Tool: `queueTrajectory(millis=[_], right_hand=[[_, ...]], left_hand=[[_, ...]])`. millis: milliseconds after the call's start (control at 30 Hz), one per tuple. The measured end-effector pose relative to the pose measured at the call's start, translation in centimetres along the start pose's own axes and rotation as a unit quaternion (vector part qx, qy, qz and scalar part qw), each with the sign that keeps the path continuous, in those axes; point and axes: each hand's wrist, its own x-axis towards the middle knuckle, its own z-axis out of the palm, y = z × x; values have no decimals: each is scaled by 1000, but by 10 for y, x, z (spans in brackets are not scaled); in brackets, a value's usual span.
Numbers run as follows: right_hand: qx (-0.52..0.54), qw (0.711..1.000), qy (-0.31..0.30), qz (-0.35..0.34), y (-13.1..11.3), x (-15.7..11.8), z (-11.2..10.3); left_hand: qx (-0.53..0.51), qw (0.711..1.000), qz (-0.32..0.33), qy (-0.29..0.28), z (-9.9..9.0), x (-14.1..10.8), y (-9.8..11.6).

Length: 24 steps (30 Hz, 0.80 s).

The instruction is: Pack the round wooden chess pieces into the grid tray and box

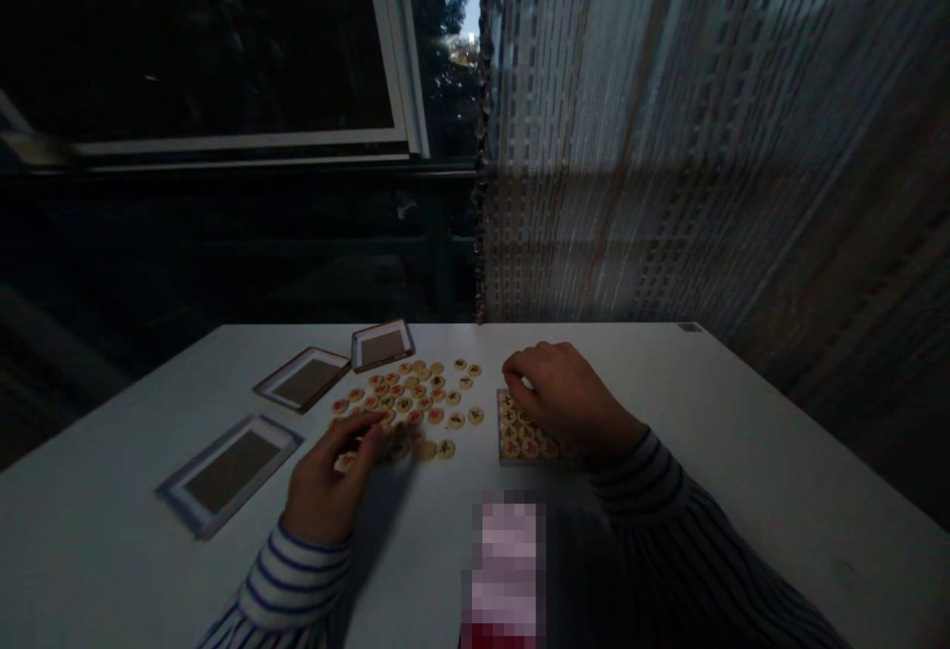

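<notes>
Round xiangqi pieces (420, 391), marked with red or black characters, lie scattered face up and face down over the middle of the white table. Low over the near left side of them, my left hand (327, 476) reaches in with thumb and fingers slightly apart; no held piece shows. To the right, a shallow box (500, 428) holds rows of pieces with black characters and a near row in red (529, 448). My right hand (560, 392) is over this box, fingers curled toward the thumb and hiding its right part. Whatever those fingertips hold is too dark to make out.
Three shallow rectangular trays lie to the left: a near pale one (286, 428), a brown-rimmed one (267, 392) behind it, and another (356, 364) farther back. The white table (712, 520) ends at a string curtain (630, 184) and a dark window (193, 55).
</notes>
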Motion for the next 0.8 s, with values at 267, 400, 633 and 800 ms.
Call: queueTrajectory(millis=[267, 400, 633, 800], right_hand=[[45, 999, -8, -3, -17, 1, 0], [61, 998, -18, -13, -31, 4, 4], [42, 992, -92, -74, -65, 15, 16], [19, 984, -112, -137, -91, 23, 37]], left_hand=[[33, 996, -30, 81, -27, -12, -31], [33, 995, -1, 98, -30, -16, -44], [87, 985, 109, 98, -22, -25, -81], [183, 965, 180, 55, -16, -29, -89]])
